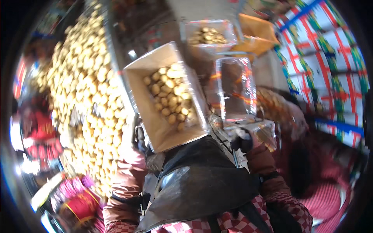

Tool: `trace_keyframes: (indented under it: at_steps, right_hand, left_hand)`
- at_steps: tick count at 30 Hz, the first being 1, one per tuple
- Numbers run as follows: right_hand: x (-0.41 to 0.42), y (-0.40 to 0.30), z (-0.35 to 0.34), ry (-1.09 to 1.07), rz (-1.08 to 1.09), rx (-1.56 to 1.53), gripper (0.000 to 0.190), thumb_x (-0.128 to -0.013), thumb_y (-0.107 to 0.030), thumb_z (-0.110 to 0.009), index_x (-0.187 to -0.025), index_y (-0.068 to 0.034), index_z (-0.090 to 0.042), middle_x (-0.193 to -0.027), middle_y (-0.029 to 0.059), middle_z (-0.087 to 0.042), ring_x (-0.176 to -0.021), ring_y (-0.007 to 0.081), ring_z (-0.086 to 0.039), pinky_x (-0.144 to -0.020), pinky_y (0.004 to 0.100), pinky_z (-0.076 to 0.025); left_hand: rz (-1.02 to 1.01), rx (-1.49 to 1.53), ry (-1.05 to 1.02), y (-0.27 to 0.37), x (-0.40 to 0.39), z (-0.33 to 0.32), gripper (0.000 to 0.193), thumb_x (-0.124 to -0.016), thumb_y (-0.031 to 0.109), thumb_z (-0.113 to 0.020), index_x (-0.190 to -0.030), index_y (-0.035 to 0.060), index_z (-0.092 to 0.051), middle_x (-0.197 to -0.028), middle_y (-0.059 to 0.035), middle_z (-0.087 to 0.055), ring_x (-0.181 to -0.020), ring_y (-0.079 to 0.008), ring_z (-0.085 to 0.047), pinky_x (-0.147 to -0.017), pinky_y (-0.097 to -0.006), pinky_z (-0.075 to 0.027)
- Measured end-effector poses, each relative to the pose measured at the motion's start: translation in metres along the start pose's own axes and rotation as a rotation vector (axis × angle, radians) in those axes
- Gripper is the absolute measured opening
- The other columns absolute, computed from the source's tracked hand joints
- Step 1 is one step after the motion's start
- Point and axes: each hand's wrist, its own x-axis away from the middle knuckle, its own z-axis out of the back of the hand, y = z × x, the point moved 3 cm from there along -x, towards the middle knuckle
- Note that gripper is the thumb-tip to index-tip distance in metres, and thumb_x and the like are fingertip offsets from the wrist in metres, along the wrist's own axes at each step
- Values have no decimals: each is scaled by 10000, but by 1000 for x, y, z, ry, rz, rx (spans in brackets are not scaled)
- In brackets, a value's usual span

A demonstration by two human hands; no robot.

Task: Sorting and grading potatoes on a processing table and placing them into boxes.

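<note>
A cardboard box (145,116) stands tilted before me, with several potatoes (172,99) gathered toward its right side. Clear film covers parts of its rim. My left hand (139,138), in a dark glove, is at the box's lower left side; glare and blur hide whether its fingers grip the edge. To the right of the box, my right hand (242,141) is gloved and curled, close to a film-lined container (266,134). Blur leaves it uncertain whether that hand holds anything. A dark apron (201,183) covers my lap below the box.
A long heap of potatoes (87,87) fills the left side, with people (78,204) along its far edge. Another film-lined box (209,35) holds potatoes at the back. Stacked printed cartons (326,64) rise at right. A person in red (323,186) is close on my right.
</note>
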Motion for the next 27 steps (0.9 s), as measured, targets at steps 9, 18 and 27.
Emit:
trace_keyframes:
  at_steps: [9, 18, 27]
  right_hand:
    - [-80, -68, -241, -379, -31, 283, 456, -957, -339, -527, -1212, 38, -523, -892, 168, -659, -802, 243, -663, -700, 313, -545]
    - [-138, 79, -434, -514, 1005, 1563, 466, -763, -160, -736, -1205, -110, -596, -1257, 190, -560, -1174, 387, -513, -1005, 450, -418]
    - [-121, 165, -533, -803, 1017, 1497, 368, -785, -101, -694, -1147, -107, -624, -1198, 179, -590, -1147, 401, -533, -1012, 464, -415]
  left_hand:
    - [432, -292, 266, -64, 193, 118, 328, -921, 111, -601, -1248, 93, -613, -997, -168, -678, -969, -314, -635, -877, -375, -486]
    - [610, -420, 740, -171, 380, 199, 339, -905, 109, -583, -1243, 96, -615, -1045, -179, -668, -978, -337, -644, -858, -400, -495]
    - [841, -101, 911, -187, 467, 199, 342, -914, 107, -565, -1248, 45, -598, -1080, -207, -657, -1006, -330, -642, -892, -393, -484]
